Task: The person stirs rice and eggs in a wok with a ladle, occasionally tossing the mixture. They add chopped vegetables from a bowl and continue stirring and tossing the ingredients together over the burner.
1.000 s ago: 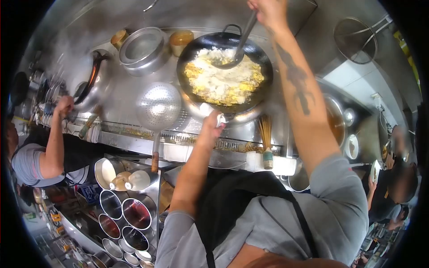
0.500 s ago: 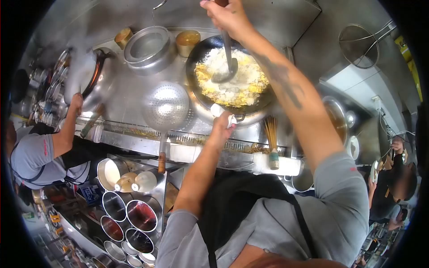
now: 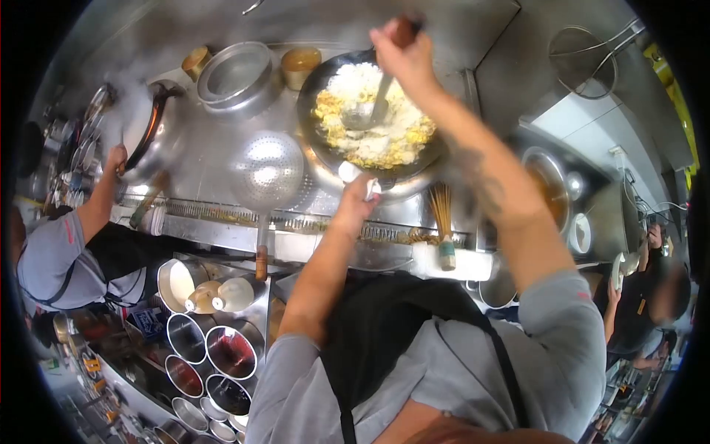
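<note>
The ladle (image 3: 381,102) slants over the wok (image 3: 306,89), its long axis dropping from your right hand (image 3: 408,65) at the upper end to the bowl, which sits in the food (image 3: 370,157), apparently rice and egg. Relative to your right fingers, the bowl therefore lies below, somewhat to the left and toward your body. Those fingers are curled around the grip, the brown end of which projects past the hand; blur there prevents you from telling how each finger is placed. Your left hand (image 3: 359,196) is at the near rim, its fingers closed on a white cloth (image 3: 347,172); whether they also clamp the metal through it cannot be told. The ladle's bowl lies beyond your left hand, across the near part of the food and apart from it, so that only your right hand bears on the ladle. White grains predominate on the far side, whereas yellow pieces show chiefly along the left and near edges. To the left of the wok, the perforated skimmer (image 3: 266,170) has its handle toward you; right of your left hand, the bamboo brush (image 3: 441,211) rests with its bristles away from you.
</note>
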